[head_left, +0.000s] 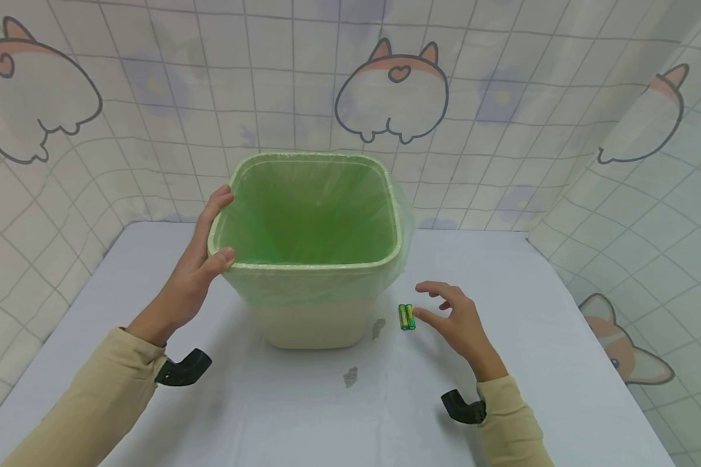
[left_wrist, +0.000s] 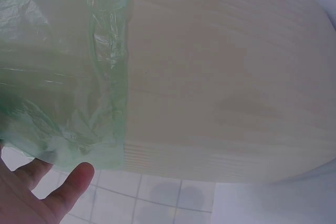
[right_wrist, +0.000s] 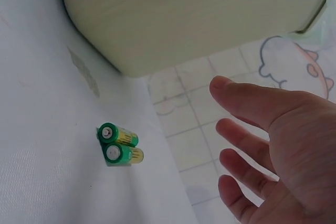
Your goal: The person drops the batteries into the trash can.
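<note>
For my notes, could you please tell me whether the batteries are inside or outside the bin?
Outside: the batteries lie side by side on the table beside the bin, near the right hand.

Left forearm slants from lower left; left hand left of centre, thumb spread from fingers; right forearm at lower right; right hand above, thumb and forefinger parted.
</note>
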Demonstrator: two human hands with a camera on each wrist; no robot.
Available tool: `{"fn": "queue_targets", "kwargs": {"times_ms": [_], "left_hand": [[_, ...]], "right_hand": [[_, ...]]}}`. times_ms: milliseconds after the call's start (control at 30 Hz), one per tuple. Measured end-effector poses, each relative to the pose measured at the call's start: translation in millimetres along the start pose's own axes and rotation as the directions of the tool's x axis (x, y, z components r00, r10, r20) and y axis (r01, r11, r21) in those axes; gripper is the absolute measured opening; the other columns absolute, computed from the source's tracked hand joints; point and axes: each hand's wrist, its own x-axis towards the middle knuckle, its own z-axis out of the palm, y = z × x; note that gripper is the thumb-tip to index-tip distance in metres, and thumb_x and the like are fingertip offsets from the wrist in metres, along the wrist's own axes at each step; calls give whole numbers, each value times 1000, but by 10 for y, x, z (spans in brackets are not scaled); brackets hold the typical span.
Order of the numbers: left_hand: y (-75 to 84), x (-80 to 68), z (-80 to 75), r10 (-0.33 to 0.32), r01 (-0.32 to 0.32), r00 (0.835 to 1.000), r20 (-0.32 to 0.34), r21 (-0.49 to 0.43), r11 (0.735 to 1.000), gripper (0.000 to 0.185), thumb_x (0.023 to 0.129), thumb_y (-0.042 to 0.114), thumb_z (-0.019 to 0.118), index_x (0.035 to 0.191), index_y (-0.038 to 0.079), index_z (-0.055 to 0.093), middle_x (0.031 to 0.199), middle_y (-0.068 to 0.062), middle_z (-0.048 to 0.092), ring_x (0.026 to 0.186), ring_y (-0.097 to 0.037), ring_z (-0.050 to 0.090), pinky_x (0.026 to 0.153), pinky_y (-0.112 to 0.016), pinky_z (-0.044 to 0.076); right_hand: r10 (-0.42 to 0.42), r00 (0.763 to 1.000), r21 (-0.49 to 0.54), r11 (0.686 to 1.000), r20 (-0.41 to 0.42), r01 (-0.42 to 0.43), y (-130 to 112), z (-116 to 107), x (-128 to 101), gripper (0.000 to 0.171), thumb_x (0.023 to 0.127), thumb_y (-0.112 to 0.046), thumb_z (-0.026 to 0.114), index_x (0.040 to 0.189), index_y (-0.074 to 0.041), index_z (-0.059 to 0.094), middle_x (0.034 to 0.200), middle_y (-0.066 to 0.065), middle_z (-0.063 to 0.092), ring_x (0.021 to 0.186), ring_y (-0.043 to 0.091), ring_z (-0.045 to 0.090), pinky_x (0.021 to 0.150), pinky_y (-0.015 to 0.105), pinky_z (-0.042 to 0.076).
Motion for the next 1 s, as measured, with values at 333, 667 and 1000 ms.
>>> {"fn": "queue_targets", "kwargs": {"times_ms": [333,667,1000], "left_hand": [[-4,-1,-1,-1,1,1000,0,3,1000,66,92,22,41,153,23,17,162,14,3,151,-15,-2,112,-68,4],[-7,-1,-3,7,-7,1000,-5,-1,1000,66,91,21,41,153,22,18,162,13,3,151,-15,-1,112,-68,5],[-10,1,-1,5,-5,1000,-5,2,1000,66,91,21,41,153,23,18,162,14,3,151,-15,-1,112,-69,5]], "right_hand": [[23,999,6,1000,45,-23,80,40,2,43,83,-21,75,124,-16,62,124,2,64,111,21,52,87,41,48],[35,996,7,999,81,-36,123,75,9,45,81,-17,76,124,-15,63,126,4,64,111,24,53,87,42,48],[34,993,17,999,114,-36,190,134,29,47,79,-17,79,123,-17,63,127,3,64,113,25,54,88,44,48]]}}
